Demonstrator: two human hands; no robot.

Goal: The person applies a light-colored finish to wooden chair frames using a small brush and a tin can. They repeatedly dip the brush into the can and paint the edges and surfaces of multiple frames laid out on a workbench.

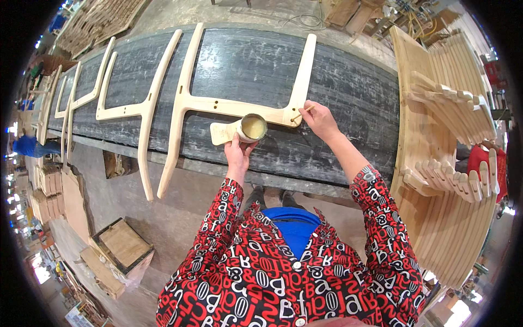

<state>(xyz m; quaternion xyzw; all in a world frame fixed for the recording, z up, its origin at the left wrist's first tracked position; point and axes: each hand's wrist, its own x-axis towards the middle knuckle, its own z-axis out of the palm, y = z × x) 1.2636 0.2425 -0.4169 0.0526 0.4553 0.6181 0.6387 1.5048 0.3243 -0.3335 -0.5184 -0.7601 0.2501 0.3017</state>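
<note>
My left hand (238,152) is wrapped round a small round cup (254,128) of creamy, pale-yellow liquid that looks like glue. Against the cup's left side is a flat, pale, wood-coloured piece (220,134); whether it is fixed to the cup I cannot tell. Between the fingers of my right hand (322,121) is a thin wooden stick (302,113). Its tip meets the right corner of a pale wooden chair frame (229,107), near small dark holes. That frame lies on the dark worktable (348,103), its longer left leg reaching over the near edge.
More wooden frames (146,103) lie along the table to the left. On the right, a wooden stand (430,125) holds stacked, shaped wooden parts (463,180). A box (122,245) sits on the floor at lower left. A person in blue (27,146) is at the far left.
</note>
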